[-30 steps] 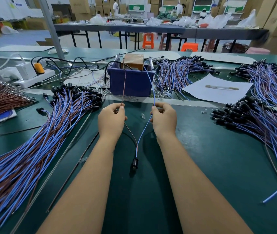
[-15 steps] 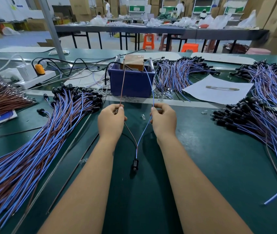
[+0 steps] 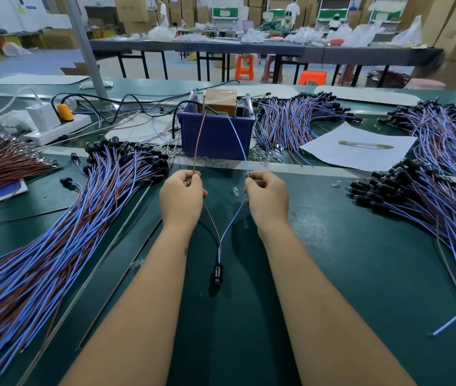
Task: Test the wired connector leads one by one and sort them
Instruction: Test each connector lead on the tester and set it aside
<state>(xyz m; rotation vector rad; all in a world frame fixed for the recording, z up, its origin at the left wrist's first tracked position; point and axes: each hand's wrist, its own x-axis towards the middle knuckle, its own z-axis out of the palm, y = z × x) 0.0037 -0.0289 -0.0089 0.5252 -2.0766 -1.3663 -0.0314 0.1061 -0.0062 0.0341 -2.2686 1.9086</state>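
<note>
Brown wire [image 3: 198,140] pinched in left hand [image 3: 181,197], thin blue wire [image 3: 239,140] pinched in right hand [image 3: 268,196]. Both run up-and-away to the blue plastic bin [image 3: 217,135], ends at the brown box [image 3: 220,100] inside. Below the hands they converge in a V to the black cylindrical connector [image 3: 217,273], long axis toward the viewer, over the dark green matte worktop [image 3: 346,260].

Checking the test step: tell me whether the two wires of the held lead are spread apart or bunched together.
Spread apart. The left hand pinches the brown wire, the right hand the blue wire; they fork from the black connector.
</note>
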